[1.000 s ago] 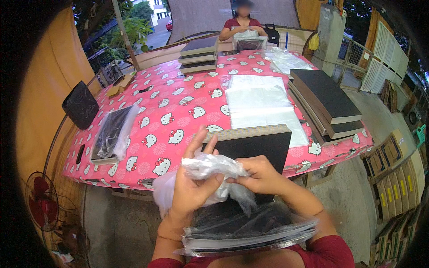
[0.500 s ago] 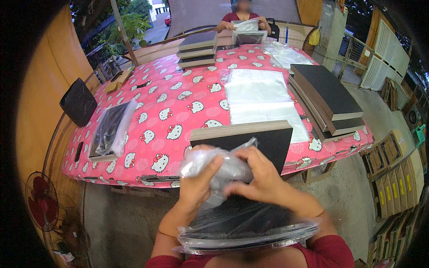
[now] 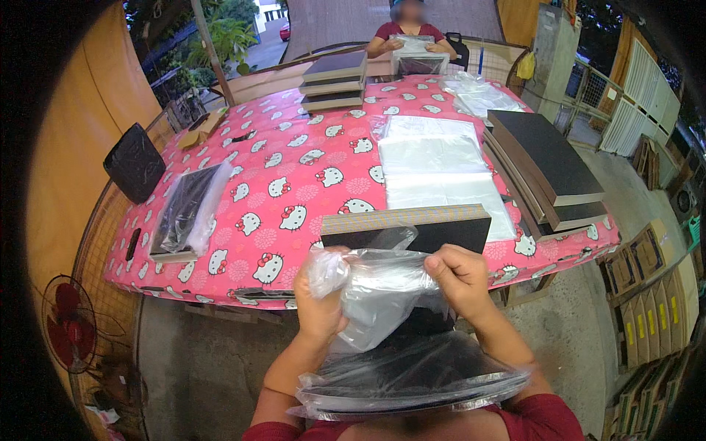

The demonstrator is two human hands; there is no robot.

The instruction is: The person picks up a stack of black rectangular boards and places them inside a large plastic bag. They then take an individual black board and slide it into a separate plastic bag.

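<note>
A clear plastic bag (image 3: 379, 301) is stretched between my hands, its mouth edge pulled taut. My left hand (image 3: 318, 295) is closed around a bunched part of it. My right hand (image 3: 460, 278) pinches the opposite side of the same edge. Just beyond the bag, a stack of black boards (image 3: 408, 218) with light brown edges stands at the table's near side, its lower part hidden by my hands and the plastic. Close to my body, clear film covers a black panel (image 3: 401, 371); whether it belongs to the same bag, I cannot tell.
Flat clear bags (image 3: 434, 158) lie on the pink patterned table (image 3: 287, 184). Black boards (image 3: 544, 158) are stacked at right, more boards (image 3: 334, 77) at the far side. A bagged black board (image 3: 187, 209) lies at left. A co-worker (image 3: 408, 37) handles plastic across the table.
My hands have moved apart, the right one outward to the right. The crumpled plastic between them is now spread open into a taut sheet. The co-worker's plastic has shifted lower.
</note>
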